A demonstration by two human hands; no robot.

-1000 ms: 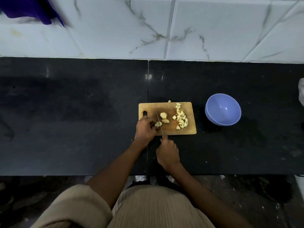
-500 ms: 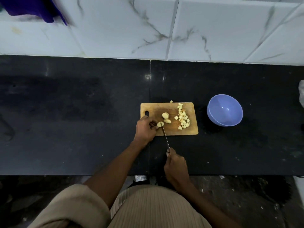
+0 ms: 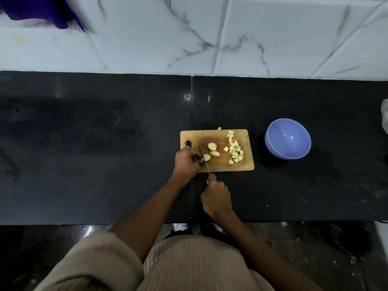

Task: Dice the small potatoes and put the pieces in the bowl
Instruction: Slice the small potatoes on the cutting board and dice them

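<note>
Black stone spreads wide across the bench (image 3: 105, 143) before you, a seam running down its middle, backed by white marble-veined wall tiles (image 3: 273, 38) with a purple cloth (image 3: 42, 11) hanging at the upper left corner. Dark floor (image 3: 315, 248) shows below the bench's near edge.

Your wooden cutting board (image 3: 222, 164) lies near the centre, its handle hole at the left end. A heap of diced potato pieces (image 3: 234, 151) sits on the board's right half, with one stray cube (image 3: 219, 128) at the far edge. Two potato halves (image 3: 213, 149) rest near the board's middle.

Your left hand (image 3: 186, 162) curls over the board's left end, fingertips pinching a third potato piece (image 3: 206, 157) against the wood. Your right hand (image 3: 217, 198) is closed around the handle of a knife (image 3: 204, 159), off the board's near edge, the thin blade lying across that pinched piece.

Just right of the board, apart from it, the lavender-blue bowl (image 3: 273, 141) stands upright and empty. A pale object (image 3: 384, 116) is cut off at the right edge; what it is cannot be told.
</note>
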